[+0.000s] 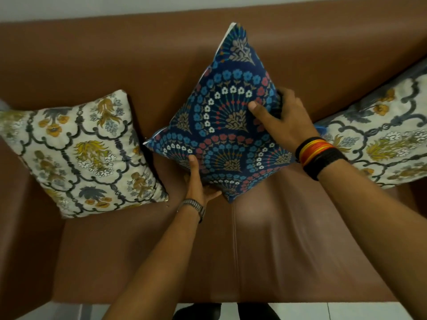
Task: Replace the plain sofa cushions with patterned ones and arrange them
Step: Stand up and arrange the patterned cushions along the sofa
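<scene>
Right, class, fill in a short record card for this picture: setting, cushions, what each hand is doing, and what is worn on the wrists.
setting: brown sofa
middle: blue patterned cushion, stood on a corner, diamond-wise
sides: left cream floral cushion; right cream floral cushion
left hand: grips the blue cushion's lower edge
right hand: grips its right corner
wrists: watch on the left; thread bands on the right

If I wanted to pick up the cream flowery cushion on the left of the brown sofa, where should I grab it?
The cream floral cushion leans flat against the brown leather sofa backrest. Reach from the front and pinch its two side edges, since both stand clear.
</scene>
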The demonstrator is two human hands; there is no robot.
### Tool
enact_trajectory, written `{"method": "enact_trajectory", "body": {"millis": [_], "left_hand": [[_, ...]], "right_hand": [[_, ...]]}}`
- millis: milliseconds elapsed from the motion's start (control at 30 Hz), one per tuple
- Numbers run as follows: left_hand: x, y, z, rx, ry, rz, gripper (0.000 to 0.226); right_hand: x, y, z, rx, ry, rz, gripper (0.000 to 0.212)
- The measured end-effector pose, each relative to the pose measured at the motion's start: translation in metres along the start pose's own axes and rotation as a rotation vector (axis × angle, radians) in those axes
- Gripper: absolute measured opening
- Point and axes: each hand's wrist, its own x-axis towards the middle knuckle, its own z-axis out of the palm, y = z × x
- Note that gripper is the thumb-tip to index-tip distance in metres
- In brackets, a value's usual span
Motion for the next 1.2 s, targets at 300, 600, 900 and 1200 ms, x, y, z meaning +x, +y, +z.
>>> {"method": "enact_trajectory", "body": {"millis": [300, 600, 900, 1200], "left_hand": [[-0.019, 0.038, -0.158, 0.132, 0.717, 0.204, 0.056], [0.024, 0.186, -0.333, 0.534, 0.424, 0.33, 0.132], [0.052, 0.19, -0.361, 0.42, 0.263, 0.175, 0.14], [0.029, 0.174, -0.333, -0.032, 0.137, 0.053, 0.136]], "right_hand": [[-0.081, -0.08, 0.1, -0.006, 0.208, -0.388, 0.048], [-0.053, -0.173, 0.283, 0.371, -0.367, 0.38, 0.089], [-0.065, -0.215, 0.319, 0.368, -0.11, 0.25, 0.106], [-0.025, -0.305, 0.305, -0.143, -0.099, -0.043, 0.101]]}}
